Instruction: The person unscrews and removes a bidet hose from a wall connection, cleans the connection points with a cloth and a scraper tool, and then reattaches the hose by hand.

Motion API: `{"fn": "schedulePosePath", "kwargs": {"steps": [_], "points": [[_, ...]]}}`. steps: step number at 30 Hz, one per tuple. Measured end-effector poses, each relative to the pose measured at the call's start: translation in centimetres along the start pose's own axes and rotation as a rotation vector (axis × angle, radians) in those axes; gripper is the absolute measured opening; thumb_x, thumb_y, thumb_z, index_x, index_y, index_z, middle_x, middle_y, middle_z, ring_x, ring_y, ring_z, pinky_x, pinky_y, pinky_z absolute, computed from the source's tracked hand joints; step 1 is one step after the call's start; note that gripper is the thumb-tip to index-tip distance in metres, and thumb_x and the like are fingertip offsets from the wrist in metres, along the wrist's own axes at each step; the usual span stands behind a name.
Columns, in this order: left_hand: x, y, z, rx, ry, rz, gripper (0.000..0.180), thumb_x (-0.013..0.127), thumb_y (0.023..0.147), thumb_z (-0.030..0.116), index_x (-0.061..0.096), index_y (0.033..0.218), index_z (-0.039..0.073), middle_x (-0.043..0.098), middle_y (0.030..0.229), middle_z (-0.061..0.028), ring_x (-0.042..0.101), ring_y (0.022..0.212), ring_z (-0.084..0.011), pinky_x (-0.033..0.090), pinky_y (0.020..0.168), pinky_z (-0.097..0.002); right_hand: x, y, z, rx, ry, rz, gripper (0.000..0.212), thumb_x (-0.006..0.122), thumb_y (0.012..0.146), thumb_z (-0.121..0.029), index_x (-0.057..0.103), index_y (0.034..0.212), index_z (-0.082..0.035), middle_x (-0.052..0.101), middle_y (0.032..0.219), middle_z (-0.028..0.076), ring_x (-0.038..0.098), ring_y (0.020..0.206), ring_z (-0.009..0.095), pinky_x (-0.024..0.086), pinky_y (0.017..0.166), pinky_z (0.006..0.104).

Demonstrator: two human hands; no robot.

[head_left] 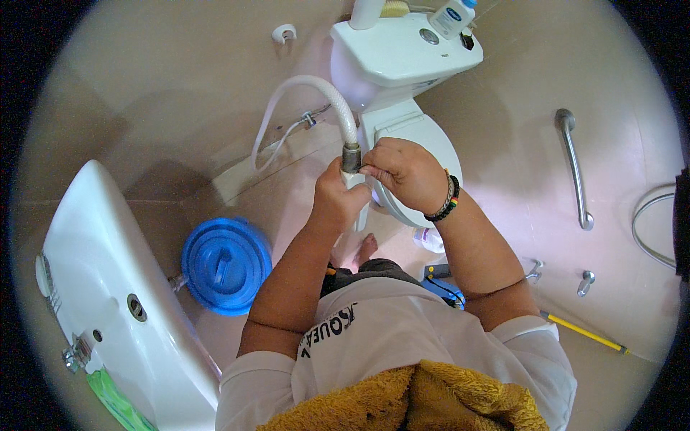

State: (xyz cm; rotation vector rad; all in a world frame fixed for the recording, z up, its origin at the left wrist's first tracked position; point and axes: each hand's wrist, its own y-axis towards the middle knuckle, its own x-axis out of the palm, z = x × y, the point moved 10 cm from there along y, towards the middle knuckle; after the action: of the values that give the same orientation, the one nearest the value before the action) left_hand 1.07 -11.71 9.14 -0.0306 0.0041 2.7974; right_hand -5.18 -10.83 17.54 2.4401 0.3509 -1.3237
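Note:
In front of me, my left hand [336, 199] is wrapped round the white handle of a bidet sprayer [361, 218], holding it upright. A grey metal hose connector [351, 159] sits at the handle's top. From it a thick white hose [331, 91] arches up and to the left, then down towards the wall valve [309, 118]. My right hand [402, 174] is closed in a pinch right beside the connector's lower edge. Whatever lies between its thumb and finger is too small or hidden to make out.
Beyond my hands stand the toilet tank [402, 54], with bottles on top, and the closed toilet lid [440, 154]. At left are a washbasin [122, 266] and a lidded blue bucket [224, 266]. A grab bar [573, 169] and yellow pole [586, 332] are at right.

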Motion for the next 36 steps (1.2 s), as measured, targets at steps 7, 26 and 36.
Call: {"fn": "schedulePosePath", "kwargs": {"steps": [7, 26, 36], "points": [[-0.2, 0.0, -0.9, -0.107, -0.051, -0.142, 0.029, 0.052, 0.058, 0.008, 0.05, 0.086, 0.0, 0.056, 0.073, -0.0119, 0.055, 0.068, -0.0192, 0.043, 0.062, -0.0295, 1.0, 0.6, -0.5, -0.035, 0.081, -0.053, 0.009, 0.053, 0.07, -0.013, 0.051, 0.069, -0.004, 0.05, 0.067, 0.011, 0.049, 0.064, 0.029, 0.039, 0.055, 0.0361], [0.1, -0.1, 0.1, -0.167, 0.009, -0.243, 0.034, 0.056, 0.058, 0.007, 0.051, 0.091, 0.0, 0.057, 0.079, -0.0109, 0.055, 0.073, -0.0181, 0.043, 0.067, -0.0283, 0.7, -0.2, -0.2, -0.055, 0.136, -0.033, 0.009, 0.054, 0.072, -0.012, 0.053, 0.07, -0.003, 0.052, 0.066, 0.011, 0.05, 0.063, 0.028, 0.04, 0.057, 0.0346], [0.5, -0.3, 0.2, -0.223, 0.007, -0.282, 0.032, 0.054, 0.06, 0.004, 0.05, 0.091, 0.0, 0.056, 0.08, -0.0116, 0.054, 0.075, -0.0178, 0.042, 0.069, -0.0284, 1.2, -0.3, 2.1, 0.206, 0.507, -0.139, 0.013, 0.055, 0.072, -0.016, 0.054, 0.073, -0.003, 0.051, 0.065, 0.012, 0.05, 0.062, 0.028, 0.04, 0.054, 0.0332]]}}
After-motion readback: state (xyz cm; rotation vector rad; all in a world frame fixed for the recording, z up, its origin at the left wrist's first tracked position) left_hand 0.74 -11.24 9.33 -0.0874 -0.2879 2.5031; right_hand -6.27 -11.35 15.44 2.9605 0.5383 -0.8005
